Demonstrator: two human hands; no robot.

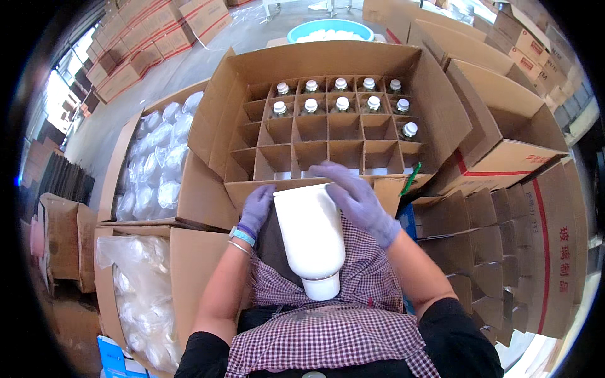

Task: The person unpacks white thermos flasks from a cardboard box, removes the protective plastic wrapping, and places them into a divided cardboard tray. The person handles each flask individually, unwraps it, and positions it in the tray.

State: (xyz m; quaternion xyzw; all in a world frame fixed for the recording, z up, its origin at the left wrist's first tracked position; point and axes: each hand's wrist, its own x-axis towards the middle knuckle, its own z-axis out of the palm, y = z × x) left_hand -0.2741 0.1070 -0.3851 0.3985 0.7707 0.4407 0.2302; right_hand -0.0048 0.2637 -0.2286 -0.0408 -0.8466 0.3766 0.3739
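A large white plastic bottle [312,236] with a white cap lies tilted against my checked apron, its cap toward me. My left hand [257,208], in a purple glove, grips its left side near the base. My right hand [356,198], also gloved, rests over the bottle's base and right side. Just beyond stands an open cardboard box [328,60] with a cardboard divider grid. Several small white-capped bottles [342,104] fill its two far rows, and one more bottle [409,130] sits in the third row at the right.
Open boxes of clear plastic-wrapped items [157,157] stand at my left, another [135,296] nearer. Folded cardboard dividers [491,252] and flat cartons [510,151] are stacked at my right. A blue tub [331,28] sits behind the box. Stacked cartons [145,44] line the far left.
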